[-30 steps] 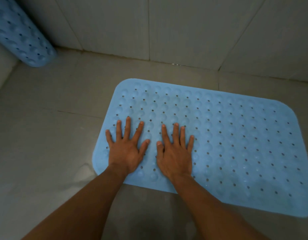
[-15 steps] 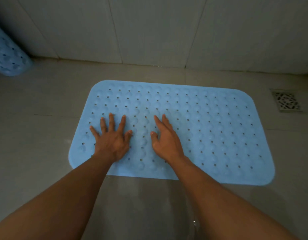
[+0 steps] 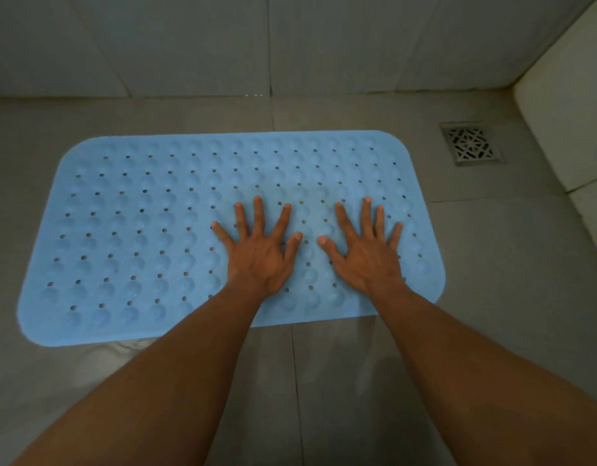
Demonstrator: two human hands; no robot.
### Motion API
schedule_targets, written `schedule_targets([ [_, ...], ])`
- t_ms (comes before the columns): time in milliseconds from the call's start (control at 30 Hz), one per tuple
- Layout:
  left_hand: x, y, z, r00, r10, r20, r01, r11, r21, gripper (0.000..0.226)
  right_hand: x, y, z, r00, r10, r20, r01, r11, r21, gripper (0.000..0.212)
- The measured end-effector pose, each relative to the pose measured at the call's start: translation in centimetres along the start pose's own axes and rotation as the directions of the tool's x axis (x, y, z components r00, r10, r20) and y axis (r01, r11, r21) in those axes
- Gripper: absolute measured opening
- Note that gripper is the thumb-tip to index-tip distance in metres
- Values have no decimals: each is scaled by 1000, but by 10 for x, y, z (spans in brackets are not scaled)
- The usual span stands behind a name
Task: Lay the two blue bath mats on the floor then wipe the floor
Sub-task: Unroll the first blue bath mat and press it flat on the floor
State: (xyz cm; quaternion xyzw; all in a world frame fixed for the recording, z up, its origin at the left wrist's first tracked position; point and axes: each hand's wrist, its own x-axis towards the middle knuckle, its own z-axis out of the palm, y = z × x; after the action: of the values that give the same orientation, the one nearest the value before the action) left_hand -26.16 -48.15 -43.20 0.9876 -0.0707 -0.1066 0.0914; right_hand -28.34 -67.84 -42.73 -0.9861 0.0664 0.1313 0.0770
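A light blue rubber bath mat [image 3: 149,230] with rounded corners, rows of small holes and raised bumps lies flat on the grey tiled floor [image 3: 492,280]. The left hand [image 3: 260,253] and right hand [image 3: 366,255] press palm-down on the mat's right half, fingers [image 3: 258,213] spread wide (the thumbs point toward each other, apart). A square metal floor drain [image 3: 471,143] sits beyond the mat's far right corner, near a pale raised ledge [image 3: 566,95].

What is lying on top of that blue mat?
Only the person's hands: the left hand and right hand press flat, fingers spread, on the blue mat. The floor beneath the mat is covered.
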Motion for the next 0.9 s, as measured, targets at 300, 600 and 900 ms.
schedule_targets([
  [300, 2, 7, 8, 999, -47, -4, 47, 996, 78, 71, 2, 1, 10, 996, 30, -86, -32, 999, -13, 69],
  [600, 5, 11, 6, 997, -71, 13, 69, 994, 88, 72, 4, 3, 10, 995, 46, -91, -45, 999, 13, 70],
  [900, 3, 13, 5, 997, -77, 8, 76, 993, 92, 69, 3, 2, 11, 994, 42, -96, -45, 999, -24, 70],
])
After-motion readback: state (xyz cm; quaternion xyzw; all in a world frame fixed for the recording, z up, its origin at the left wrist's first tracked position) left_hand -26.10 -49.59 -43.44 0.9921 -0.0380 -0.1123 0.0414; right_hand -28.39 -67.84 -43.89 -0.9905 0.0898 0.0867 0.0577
